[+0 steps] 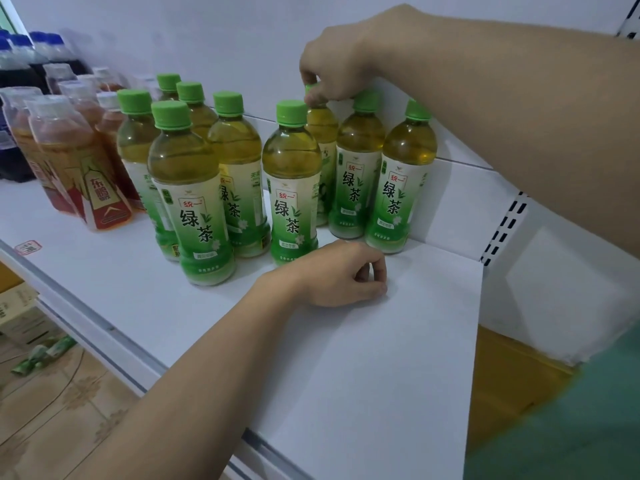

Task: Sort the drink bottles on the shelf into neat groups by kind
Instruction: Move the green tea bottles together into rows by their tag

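Several green-tea bottles with green caps stand in the middle of the white shelf (pixel 363 341). My right hand (pixel 332 71) reaches in from the upper right and pinches the cap of a green-tea bottle (pixel 323 133) in the back row, between two others (pixel 292 181) (pixel 358 168). My left hand (pixel 346 273) rests on the shelf in front of the bottles, fingers curled, holding nothing. Further left stand several amber drink bottles with clear caps (pixel 69 161) and dark cola bottles with blue caps (pixel 17 71).
The shelf's back wall (pixel 460 199) steps forward behind the right-hand bottles. A slotted upright (pixel 502 230) bounds the shelf on the right. Bare shelf lies right of my left hand. Below the shelf edge are a tiled floor and small green packets (pixel 38 355).
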